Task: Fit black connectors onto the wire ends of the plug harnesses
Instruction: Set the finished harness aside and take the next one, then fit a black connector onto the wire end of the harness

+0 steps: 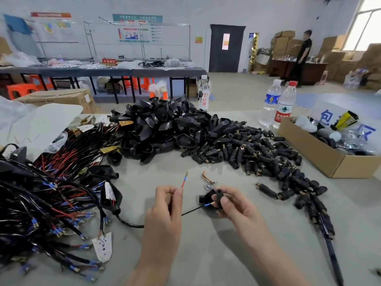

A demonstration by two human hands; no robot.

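My left hand pinches a red wire with a blue sleeve and brass tip that points up from my fingers. A thin black wire runs from that hand to my right hand, which grips a small black connector. The blue-sleeved end of the black wire touches the connector's side. The harness cable trails left to a tangled heap of harnesses. Loose black connectors lie in a pile at the right.
A mound of black plug shells fills the middle back. An open cardboard box stands at the right, with three water bottles behind it. A small copper part lies near my right hand. A person stands far back.
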